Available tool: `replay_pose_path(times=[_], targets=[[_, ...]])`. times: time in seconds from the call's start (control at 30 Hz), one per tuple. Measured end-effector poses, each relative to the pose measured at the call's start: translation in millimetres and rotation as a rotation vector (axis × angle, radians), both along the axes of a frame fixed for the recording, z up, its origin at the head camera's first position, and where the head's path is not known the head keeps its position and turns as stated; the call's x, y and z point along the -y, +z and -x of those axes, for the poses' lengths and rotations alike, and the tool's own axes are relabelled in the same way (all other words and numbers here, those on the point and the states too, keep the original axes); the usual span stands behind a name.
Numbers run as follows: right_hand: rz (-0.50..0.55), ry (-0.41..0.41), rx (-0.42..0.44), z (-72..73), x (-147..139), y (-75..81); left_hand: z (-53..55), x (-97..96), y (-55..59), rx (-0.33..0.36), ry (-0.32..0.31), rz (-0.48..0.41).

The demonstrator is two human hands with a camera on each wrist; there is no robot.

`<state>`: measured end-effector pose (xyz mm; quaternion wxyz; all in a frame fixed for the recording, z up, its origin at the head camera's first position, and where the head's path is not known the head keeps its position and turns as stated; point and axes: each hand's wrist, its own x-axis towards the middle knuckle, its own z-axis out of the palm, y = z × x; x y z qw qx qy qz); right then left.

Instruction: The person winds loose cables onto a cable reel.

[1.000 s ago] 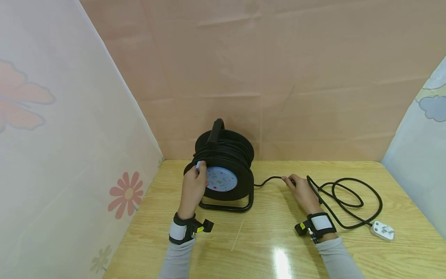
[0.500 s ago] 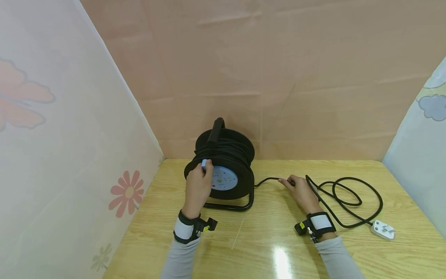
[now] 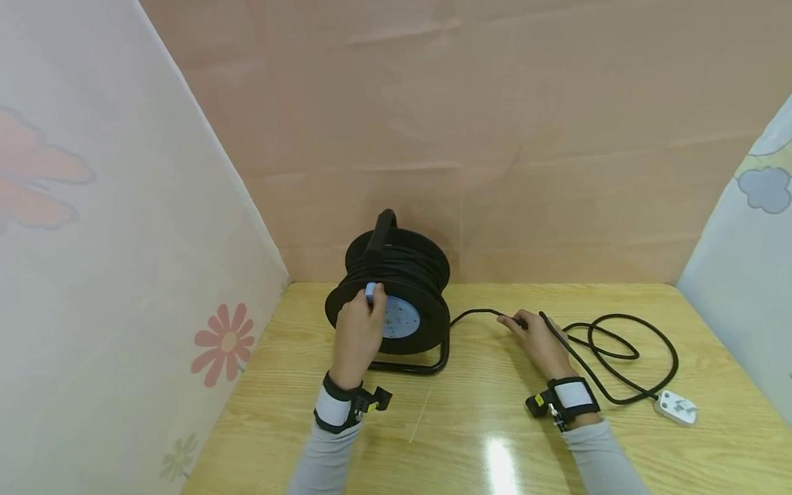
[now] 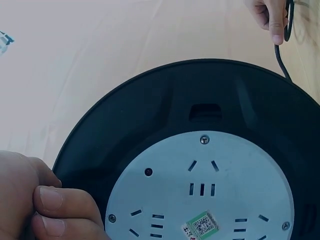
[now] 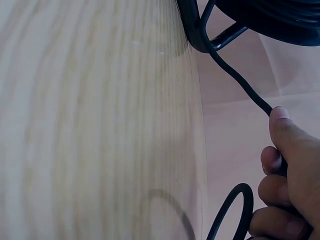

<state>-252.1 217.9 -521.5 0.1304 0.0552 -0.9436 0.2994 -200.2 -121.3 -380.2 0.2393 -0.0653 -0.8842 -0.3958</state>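
Note:
A black cable reel stands on its tube frame toward the back of the table, with cable wound on its drum. Its front disc carries a pale blue socket panel with several outlets and a sticker. My left hand grips the small light-blue crank knob on the disc, fingers curled round it. To the right of the reel, my right hand pinches the black cable between thumb and fingers. From there the cable runs left to the drum. The slack trails from the other side of this hand.
Loose cable loops lie at the right of the wooden table, ending in a white plug. Behind the reel rises a tan sheet. A floral-print wall borders the left, another patterned wall the right.
My left hand, with the crank knob, has shifted right across the top of the front disc as the disc turned. My right hand has barely moved; the cable near the reel now arches higher.

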Motion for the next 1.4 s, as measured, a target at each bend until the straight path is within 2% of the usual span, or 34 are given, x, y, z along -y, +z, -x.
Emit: replay_pose_path(times=[0.2,0.37,0.53,1.07,1.17,1.4], targets=[[-0.017,-0.009,-0.02,-3.1,0,0.6,-0.3,-2.8,-2.7,0.022,0.001,0.001],[-0.018,-0.012,-0.007,-3.4,0,0.7,-0.8,-5.3,-3.7,0.029,-0.019,-0.021],[-0.01,-0.022,0.006,-3.5,1,-1.0,-1.6,-9.3,-4.8,0.038,-0.034,-0.004],[0.051,0.02,0.08,-2.4,7,-5.9,-2.6,-29.4,-8.0,-0.016,-0.114,0.007],[0.106,0.037,0.11,-1.3,8,-6.3,-2.8,-32.3,-8.9,-0.012,-0.125,0.008],[0.166,0.03,0.065,-1.2,9,-4.9,-2.5,-39.7,-13.7,-0.001,-0.132,0.018]])
